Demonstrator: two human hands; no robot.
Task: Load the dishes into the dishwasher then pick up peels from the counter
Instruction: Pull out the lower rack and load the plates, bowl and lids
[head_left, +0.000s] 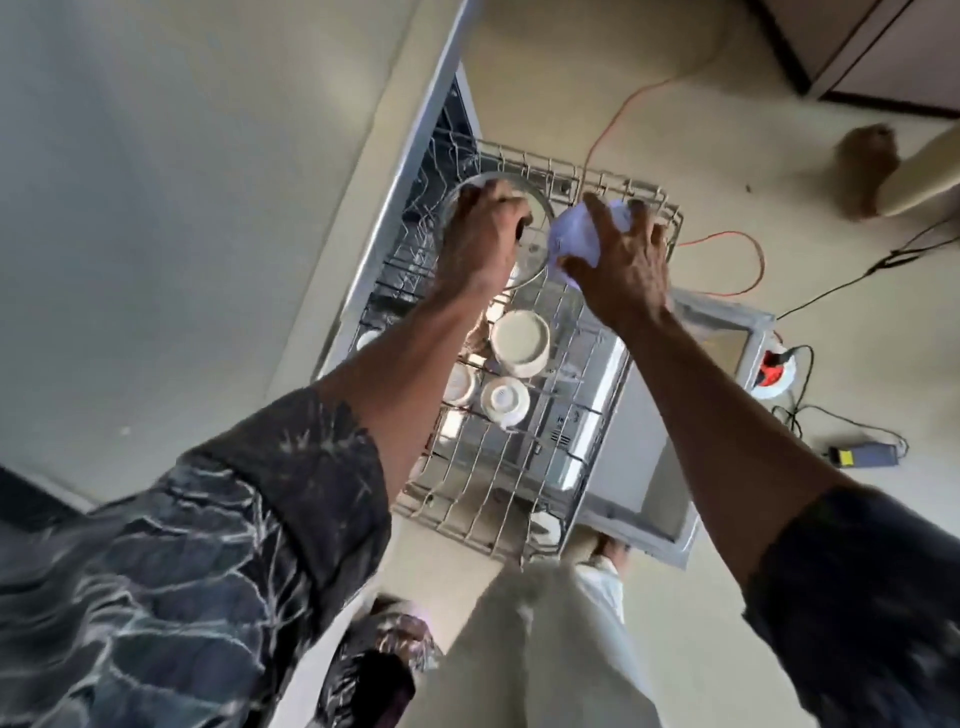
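The dishwasher's wire rack (467, 525) is pulled out below me over the open door (654, 499). My left hand (480, 236) grips the rim of a clear glass bowl (537, 244) at the rack's far left end. Beside it, my right hand (618, 265) holds a pale lilac bowl (574, 234) over the rack's far right end. An upturned cream bowl (521, 343) and two small white cups (505, 400) sit in the middle of the rack. The near part of the rack is bare wire.
A pale counter (156, 234) fills the left. On the floor lie an orange cable (748, 260), black cables, a red and white cable reel (774, 371) and a power adapter (862, 457). A furry animal (867, 171) stands at far right. My legs are below.
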